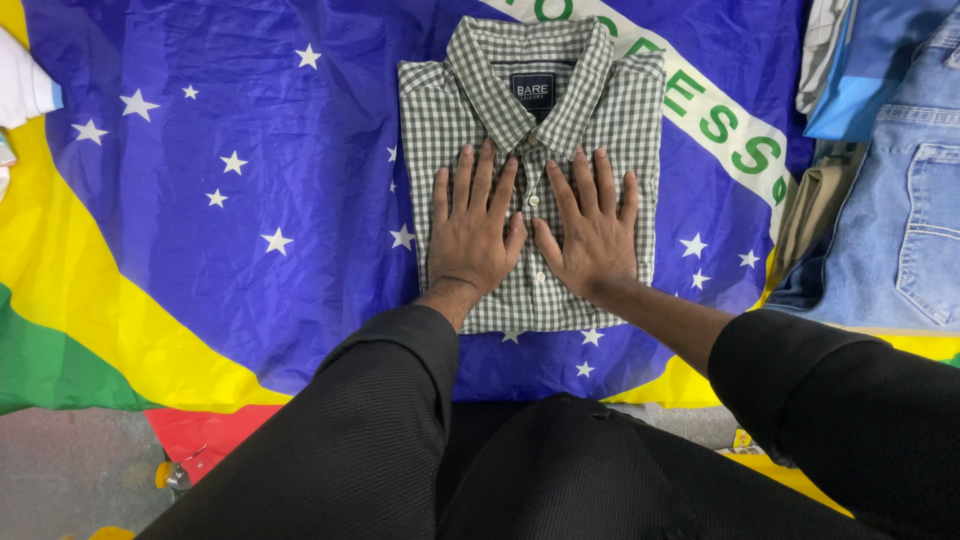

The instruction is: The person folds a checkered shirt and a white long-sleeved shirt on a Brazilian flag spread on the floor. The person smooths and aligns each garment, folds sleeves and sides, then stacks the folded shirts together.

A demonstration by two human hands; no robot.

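Observation:
A folded green-and-white checked shirt (620,120) lies collar-up in the middle of a blue, yellow and green flag cloth (230,120). My left hand (472,232) lies flat on the shirt's front, fingers spread, palm down. My right hand (592,232) rests flat beside it on the button line, fingers also spread. Both hands press on the shirt and grip nothing. Black sleeves cover both forearms.
Blue jeans (905,200) and other folded clothes (835,60) are piled at the right edge. A white garment (22,90) shows at the far left. A grey floor (70,470) and a red cloth corner (200,435) lie below the flag.

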